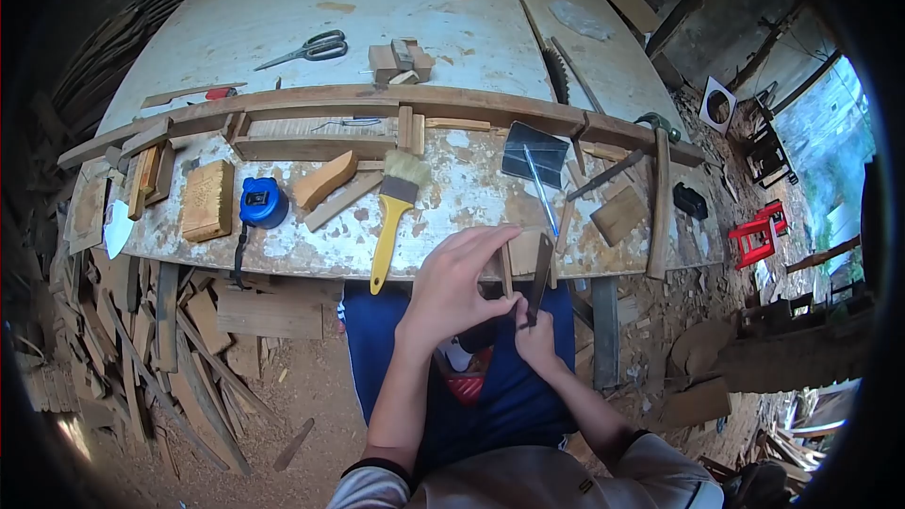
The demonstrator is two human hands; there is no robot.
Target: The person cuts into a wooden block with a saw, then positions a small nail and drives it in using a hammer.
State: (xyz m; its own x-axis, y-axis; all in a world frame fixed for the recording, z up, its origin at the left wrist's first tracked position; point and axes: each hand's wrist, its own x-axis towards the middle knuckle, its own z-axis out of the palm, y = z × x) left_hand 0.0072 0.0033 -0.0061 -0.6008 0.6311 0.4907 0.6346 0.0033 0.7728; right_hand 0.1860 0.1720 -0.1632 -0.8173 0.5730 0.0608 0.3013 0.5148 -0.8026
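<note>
While a pale wooden piece (523, 254) is held at the front edge of the counter (311, 253) by the left grip (454, 275), with fingers and thumb bent around its side, a dark, narrow tool (538, 285) is clasped near its lower end by the right grip (535, 339), whose fingers are closed. The tool is held steeply beside the wood; whether the two are touching cannot be told.

Just left of the hands, a yellow-handled brush (391, 224) is laid with its handle reaching over the counter's edge. Beyond it are placed a curved wooden block (325, 179), a blue tape measure (263, 203) and a rough block (207, 202). Past the wooden piece, a dark plate (526, 166) is crossed by a slim pen-like stick (541, 183). Farther right, a square block (619, 216) and a hammer (661, 207) are seen. The counter is spanned by a long beam (377, 99), behind which scissors (306, 49) and a cluster of small blocks (401, 61) are set.
</note>
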